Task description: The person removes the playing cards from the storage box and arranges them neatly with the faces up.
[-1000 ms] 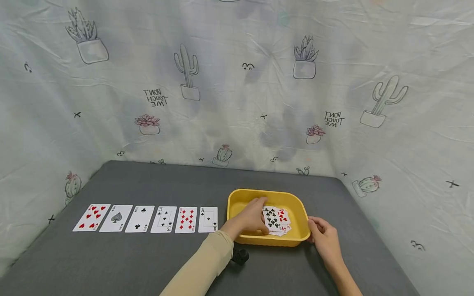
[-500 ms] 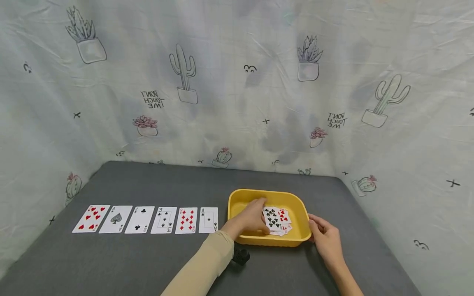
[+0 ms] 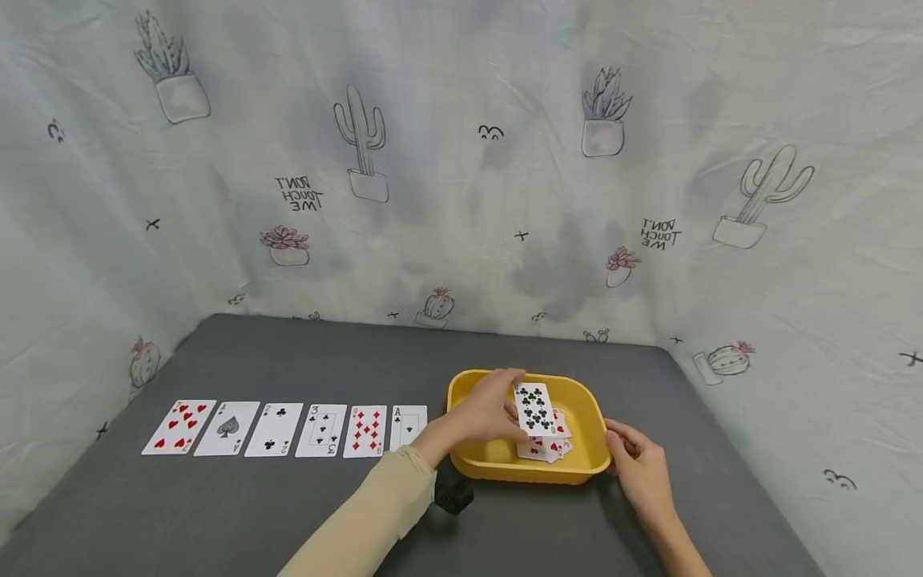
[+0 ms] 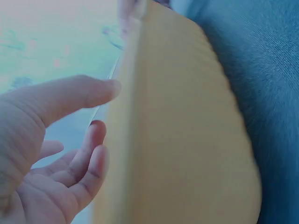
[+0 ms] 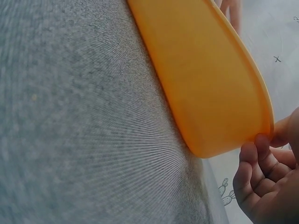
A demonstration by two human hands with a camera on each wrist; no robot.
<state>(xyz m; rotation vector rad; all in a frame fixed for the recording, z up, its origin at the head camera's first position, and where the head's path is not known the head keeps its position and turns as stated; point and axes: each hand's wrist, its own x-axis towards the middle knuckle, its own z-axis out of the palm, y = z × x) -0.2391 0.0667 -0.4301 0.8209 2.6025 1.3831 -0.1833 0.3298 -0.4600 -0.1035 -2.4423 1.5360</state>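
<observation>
1. At about four o'clock on the table (image 3: 216, 513), my left hand (image 3: 485, 413) pinches the eight of clubs (image 3: 535, 408) by its left edge, lifted above the loose cards (image 3: 548, 449) in the yellow tray (image 3: 505, 465).
2. I judge the pinch shallow: the card could swing or slip and drop back into the tray.
3. A second card may cling beneath it; I cannot tell from here.
4. My right hand (image 3: 640, 473) curls its fingers on the tray's three o'clock corner; if it lets go, the tray could skid.
5. At nine o'clock the row of six cards (image 3: 284, 429) lies close, so my sleeve (image 3: 375, 513) could scatter it.
</observation>
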